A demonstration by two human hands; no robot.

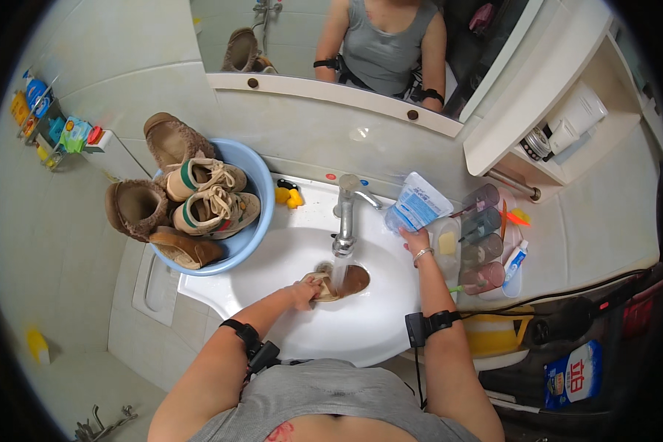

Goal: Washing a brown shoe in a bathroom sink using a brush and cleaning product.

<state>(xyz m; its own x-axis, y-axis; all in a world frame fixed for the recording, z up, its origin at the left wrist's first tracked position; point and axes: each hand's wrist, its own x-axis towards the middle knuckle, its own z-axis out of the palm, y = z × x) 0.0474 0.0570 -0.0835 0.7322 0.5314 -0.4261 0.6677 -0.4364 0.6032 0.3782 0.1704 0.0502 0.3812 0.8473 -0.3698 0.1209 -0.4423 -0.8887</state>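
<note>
In the white sink, my left hand is closed on one end of a small beige shoe with a brown part at its right end. Water from the chrome faucet runs down onto the shoe. To the right, my right hand has its fingers closed on the lower end of a blue-and-white clear plastic pouch, beside the sink's back right rim. Its fingertips are partly hidden by the pouch.
On the left, a light blue basin holds several shoes and fuzzy brown boots. Small yellow ducks sit behind the sink. At right are a soap dish, several cups and a toothpaste tube. A mirror hangs above.
</note>
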